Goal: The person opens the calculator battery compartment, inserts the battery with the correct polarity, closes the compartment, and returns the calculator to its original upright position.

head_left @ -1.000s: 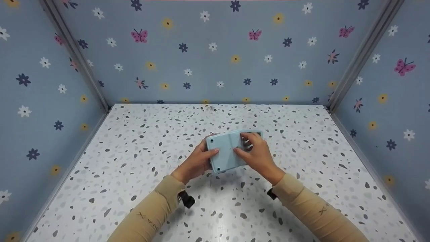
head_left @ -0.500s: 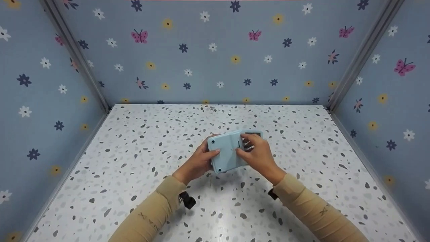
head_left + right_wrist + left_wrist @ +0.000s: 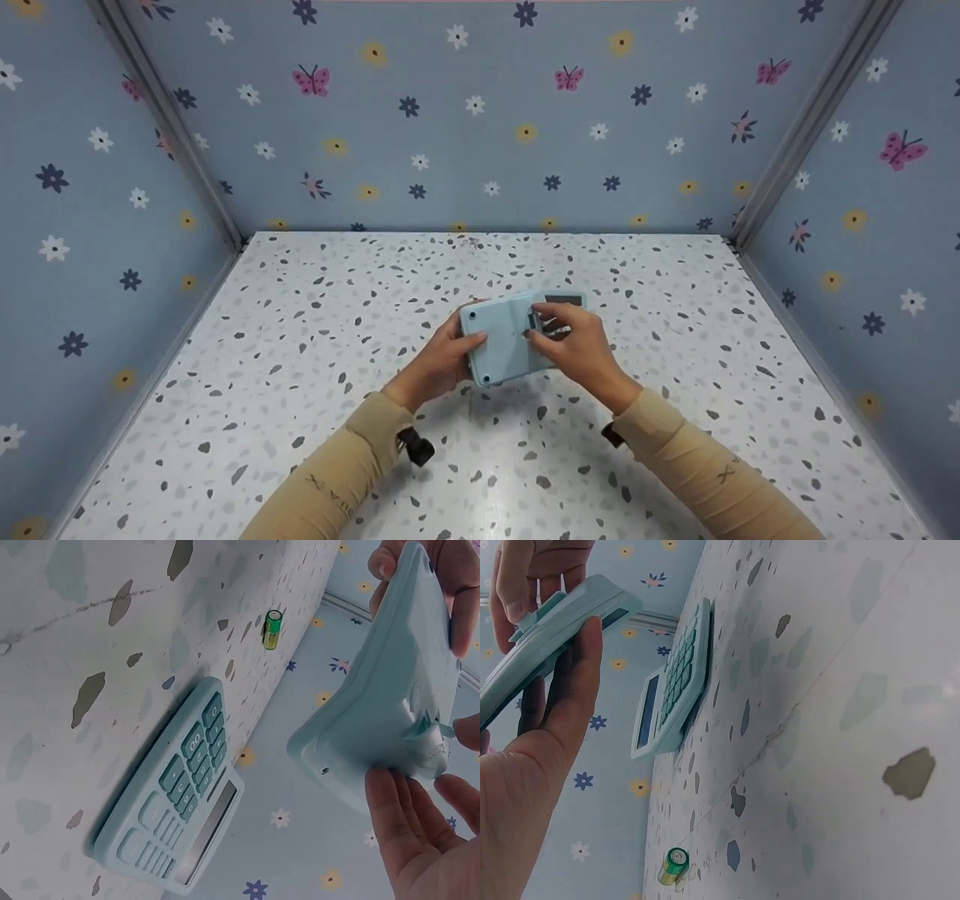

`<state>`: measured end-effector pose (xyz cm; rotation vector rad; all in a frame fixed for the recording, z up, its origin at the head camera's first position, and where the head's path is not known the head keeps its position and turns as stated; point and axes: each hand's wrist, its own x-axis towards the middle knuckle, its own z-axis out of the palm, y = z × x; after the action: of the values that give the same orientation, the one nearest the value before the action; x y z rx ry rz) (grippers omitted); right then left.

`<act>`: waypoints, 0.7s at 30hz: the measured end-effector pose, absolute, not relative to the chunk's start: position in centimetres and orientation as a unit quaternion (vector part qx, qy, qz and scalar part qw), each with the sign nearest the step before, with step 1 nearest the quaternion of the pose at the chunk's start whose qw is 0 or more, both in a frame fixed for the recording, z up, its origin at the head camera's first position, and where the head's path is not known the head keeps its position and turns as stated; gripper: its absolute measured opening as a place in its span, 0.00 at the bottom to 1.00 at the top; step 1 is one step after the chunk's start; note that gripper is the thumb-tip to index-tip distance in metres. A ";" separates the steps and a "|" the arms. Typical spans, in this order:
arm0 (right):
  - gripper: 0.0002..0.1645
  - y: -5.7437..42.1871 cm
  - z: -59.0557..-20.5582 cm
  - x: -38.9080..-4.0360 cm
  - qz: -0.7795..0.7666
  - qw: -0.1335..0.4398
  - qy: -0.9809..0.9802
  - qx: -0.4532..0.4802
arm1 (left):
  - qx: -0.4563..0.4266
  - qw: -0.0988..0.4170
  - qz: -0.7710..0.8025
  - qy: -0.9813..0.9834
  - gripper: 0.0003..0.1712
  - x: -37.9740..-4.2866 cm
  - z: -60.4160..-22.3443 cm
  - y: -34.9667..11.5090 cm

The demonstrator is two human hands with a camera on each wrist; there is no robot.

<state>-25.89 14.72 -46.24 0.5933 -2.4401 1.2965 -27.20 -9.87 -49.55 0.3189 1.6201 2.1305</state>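
Observation:
A light-blue calculator (image 3: 499, 337) is held back side up above the table, tilted. My left hand (image 3: 446, 352) grips its left end, thumb on the back and fingers underneath. With thumb and index finger, my right hand (image 3: 577, 345) pinches the small battery cover (image 3: 429, 746) on its back, which stands partly raised. A dark slot shows beside these fingertips in the head view. In the left wrist view the cover (image 3: 544, 613) sticks up from the casing under the right fingers.
A second light-blue calculator (image 3: 180, 787) lies keys up on the speckled table (image 3: 300, 442), mostly hidden in the head view. A green battery (image 3: 272, 630) stands on the table beyond it. Flowered panels (image 3: 480, 112) enclose the back and sides.
The right fingers have shifted slightly at the battery cover, and a dark slot now shows beside them. More of the lower calculator's dark display is uncovered. The left hand stays nearly still.

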 end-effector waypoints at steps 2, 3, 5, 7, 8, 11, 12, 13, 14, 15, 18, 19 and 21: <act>0.21 14.8 -46.3 -25.9 0.452 0.158 -0.852 0.212 | 0.114 0.220 0.769 0.589 0.36 -27.2 -49.6 -9.9; 0.20 14.8 -46.3 -25.9 0.451 0.158 -0.852 0.214 | 0.113 0.220 0.769 0.589 0.36 -27.2 -49.7 -9.9; 0.20 14.8 -46.4 -25.9 0.450 0.157 -0.852 0.215 | 0.113 0.219 0.770 0.588 0.36 -27.2 -49.8 -9.8; 0.19 14.9 -46.5 -25.9 0.449 0.153 -0.854 0.214 | 0.115 0.219 0.771 0.587 0.36 -27.2 -49.9 -9.8; 0.19 14.9 -46.5 -25.9 0.449 0.152 -0.854 0.213 | 0.117 0.219 0.770 0.587 0.36 -27.2 -49.9 -9.8; 0.20 15.1 -46.5 -25.9 0.450 0.147 -0.854 0.216 | 0.119 0.219 0.769 0.588 0.37 -27.2 -50.0 -9.8; 0.20 15.2 -46.5 -25.9 0.448 0.146 -0.854 0.219 | 0.118 0.219 0.769 0.589 0.37 -27.2 -50.0 -9.8; 0.21 15.2 -46.5 -25.9 0.448 0.146 -0.854 0.221 | 0.117 0.219 0.769 0.589 0.37 -27.2 -49.9 -9.9; 0.22 15.3 -46.5 -25.8 0.446 0.146 -0.854 0.224 | 0.117 0.219 0.769 0.589 0.37 -27.2 -49.9 -9.9; 0.22 15.3 -46.5 -25.8 0.445 0.147 -0.854 0.227 | 0.114 0.219 0.769 0.590 0.37 -27.2 -49.9 -9.9; 0.23 15.4 -46.5 -25.8 0.437 0.149 -0.855 0.234 | 0.110 0.218 0.768 0.592 0.36 -27.3 -49.9 -10.0; 0.23 15.4 -46.5 -25.8 0.435 0.149 -0.856 0.236 | 0.109 0.217 0.768 0.593 0.36 -27.3 -49.9 -10.0; 0.24 15.5 -46.5 -25.7 0.429 0.150 -0.858 0.239 | 0.109 0.214 0.767 0.595 0.36 -27.3 -49.9 -10.1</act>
<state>-25.74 15.47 -46.53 0.6871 -2.4659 1.2334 -27.34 -10.08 -49.91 0.3030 1.6498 2.1287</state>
